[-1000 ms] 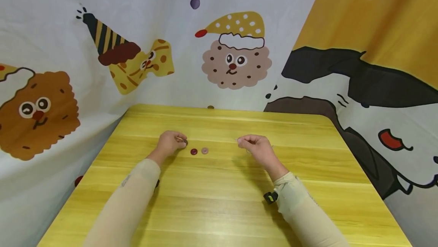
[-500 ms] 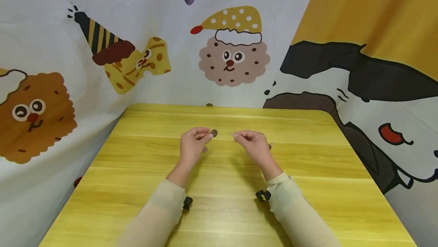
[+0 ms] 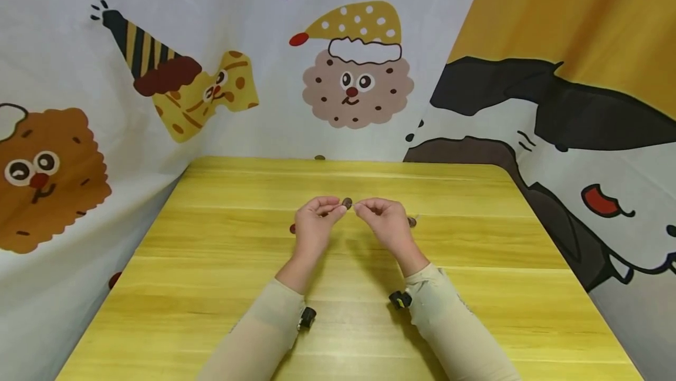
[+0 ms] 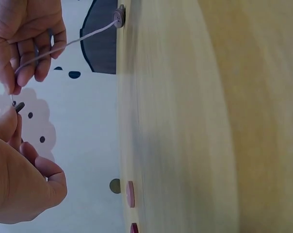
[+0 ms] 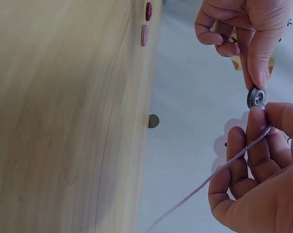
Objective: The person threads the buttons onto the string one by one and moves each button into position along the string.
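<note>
My left hand (image 3: 313, 222) pinches a dark button (image 3: 347, 203) by its edge between thumb and fingertip. In the right wrist view the button (image 5: 256, 98) shows its holes, turned toward the right hand. My right hand (image 3: 388, 221) pinches a pale purple string (image 5: 200, 188) near its end, fingertips right at the button's face. From there the string (image 4: 69, 44) runs across the right fingers to a brown button (image 4: 119, 16) on the table, beyond that hand. The part of the string at the holes is mostly hidden by fingertips.
A dark red button (image 5: 148, 11) and a pink button (image 5: 144, 35) lie on the wooden table (image 3: 348, 334) to the left. In the head view the left hand covers the pink one. A printed cartoon curtain (image 3: 237, 5) hangs behind the table.
My left hand has lifted the dark button from beside the other buttons and carried it right, up to my right hand's fingertips. The right hand, still pinching the string, has shifted slightly left.
</note>
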The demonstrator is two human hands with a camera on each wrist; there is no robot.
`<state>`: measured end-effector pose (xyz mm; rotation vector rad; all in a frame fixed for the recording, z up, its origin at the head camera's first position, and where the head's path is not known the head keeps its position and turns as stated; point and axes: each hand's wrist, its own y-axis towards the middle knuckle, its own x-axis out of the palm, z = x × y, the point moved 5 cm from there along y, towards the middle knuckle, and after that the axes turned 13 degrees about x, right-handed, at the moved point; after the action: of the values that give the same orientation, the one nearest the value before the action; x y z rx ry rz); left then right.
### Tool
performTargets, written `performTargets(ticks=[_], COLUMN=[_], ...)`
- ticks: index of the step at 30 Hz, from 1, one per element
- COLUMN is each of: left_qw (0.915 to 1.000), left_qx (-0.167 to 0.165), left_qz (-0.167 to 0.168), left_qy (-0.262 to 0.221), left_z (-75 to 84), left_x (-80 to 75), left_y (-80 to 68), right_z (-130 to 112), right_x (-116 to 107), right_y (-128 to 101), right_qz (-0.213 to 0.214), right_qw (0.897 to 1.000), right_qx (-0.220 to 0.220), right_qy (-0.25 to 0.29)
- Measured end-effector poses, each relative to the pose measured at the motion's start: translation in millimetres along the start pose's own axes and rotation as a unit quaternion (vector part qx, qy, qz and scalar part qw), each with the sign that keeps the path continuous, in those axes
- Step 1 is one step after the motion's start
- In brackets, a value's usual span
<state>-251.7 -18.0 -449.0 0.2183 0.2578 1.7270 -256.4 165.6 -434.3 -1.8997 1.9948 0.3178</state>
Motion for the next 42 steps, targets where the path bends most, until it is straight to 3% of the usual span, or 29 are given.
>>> performTargets(ticks=[22, 35, 42], left_qw=[1.0, 0.9998, 0.9985], left_qx=[-0.004, 0.014, 0.027], left_qz=[-0.002, 0.007, -0.011], left_qy=[-0.005, 0.013, 0.046], left_z=[-1.6, -0.1, 0.4], left_x=[2.6, 6.4, 8.1], left_y=[-5.2, -6.0, -9.2], right_z=[1.2, 1.2, 2.8], right_x=[2.8, 2.5, 2.3], right_y=[0.5, -0.8, 0.6], right_qz=[-0.002, 0.017, 0.021], right_qw=[1.0, 0.999, 1.0], right_qx=[-0.002, -0.029, -0.011], right_qy=[-0.005, -0.023, -0.017])
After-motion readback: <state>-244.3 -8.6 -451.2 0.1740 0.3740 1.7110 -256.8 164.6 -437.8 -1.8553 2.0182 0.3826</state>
